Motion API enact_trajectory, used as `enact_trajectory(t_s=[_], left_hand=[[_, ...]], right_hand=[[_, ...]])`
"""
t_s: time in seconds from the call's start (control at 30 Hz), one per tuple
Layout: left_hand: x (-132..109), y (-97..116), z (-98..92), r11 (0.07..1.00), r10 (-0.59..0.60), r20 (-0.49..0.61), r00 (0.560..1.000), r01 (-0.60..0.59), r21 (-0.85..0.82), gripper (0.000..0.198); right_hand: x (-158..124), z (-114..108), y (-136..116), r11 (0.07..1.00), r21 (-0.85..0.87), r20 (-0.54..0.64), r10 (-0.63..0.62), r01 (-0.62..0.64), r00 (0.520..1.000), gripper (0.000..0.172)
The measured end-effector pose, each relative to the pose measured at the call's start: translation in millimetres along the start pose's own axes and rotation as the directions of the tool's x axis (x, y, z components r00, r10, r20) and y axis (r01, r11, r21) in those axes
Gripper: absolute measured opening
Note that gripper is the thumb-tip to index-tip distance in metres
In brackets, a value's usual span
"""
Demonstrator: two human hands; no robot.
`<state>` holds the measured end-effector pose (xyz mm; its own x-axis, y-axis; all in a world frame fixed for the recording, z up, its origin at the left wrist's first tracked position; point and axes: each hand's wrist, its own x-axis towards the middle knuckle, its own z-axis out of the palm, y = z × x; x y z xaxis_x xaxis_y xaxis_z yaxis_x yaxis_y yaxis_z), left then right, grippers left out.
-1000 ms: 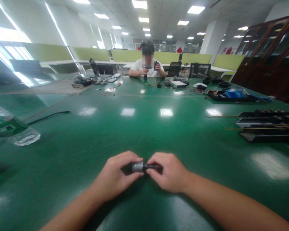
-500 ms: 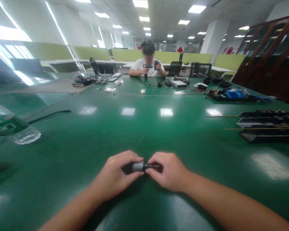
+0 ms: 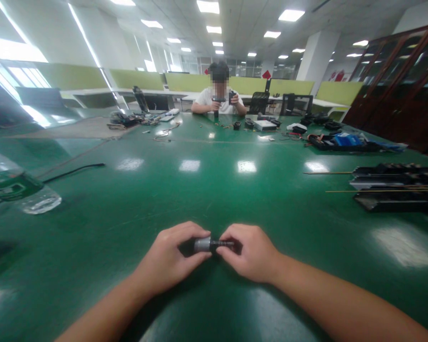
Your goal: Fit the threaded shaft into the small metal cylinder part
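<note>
Low over the near part of the green table, a small silver cylinder (image 3: 202, 245) lies sideways between the thumb and fingers of my left hand (image 3: 174, 251). A dark, thin, ridged shaft (image 3: 223, 243) runs from its right end into the grip of my right hand (image 3: 251, 251), where thumb and fingertips pinch it. Cylinder and shaft look like one piece, though I cannot make out its exact kind. My fingers hide the shaft's far end and part of the cylinder's left end. A narrow gap separates the two hands.
At the left lies a clear plastic bottle (image 3: 24, 185) with a green label, near a black cable (image 3: 74, 172). Black metal profiles (image 3: 395, 199) and thin rods lie at the right. Across the table (image 3: 185, 194) a person (image 3: 203, 100) holds dark devices, with a blue item (image 3: 347, 139) and electronics nearby.
My left hand and the silver cylinder have shifted very slightly left, and the gap between my hands is a little wider. My right hand has hardly moved.
</note>
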<state>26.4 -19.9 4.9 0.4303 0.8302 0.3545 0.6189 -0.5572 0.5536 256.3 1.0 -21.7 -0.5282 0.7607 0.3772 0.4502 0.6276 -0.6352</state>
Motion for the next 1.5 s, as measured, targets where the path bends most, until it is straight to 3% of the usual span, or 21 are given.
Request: enact_trajectory(t_s=[1.5], left_hand=[[1.2,0.8,-8.1,0.999,-0.03,-0.033,0.999,0.032,0.038,0.018]], right_hand=[[0.6,-3.2,-4.1,0.998,-0.04,-0.005,0.047,-0.047,0.999,0.009]])
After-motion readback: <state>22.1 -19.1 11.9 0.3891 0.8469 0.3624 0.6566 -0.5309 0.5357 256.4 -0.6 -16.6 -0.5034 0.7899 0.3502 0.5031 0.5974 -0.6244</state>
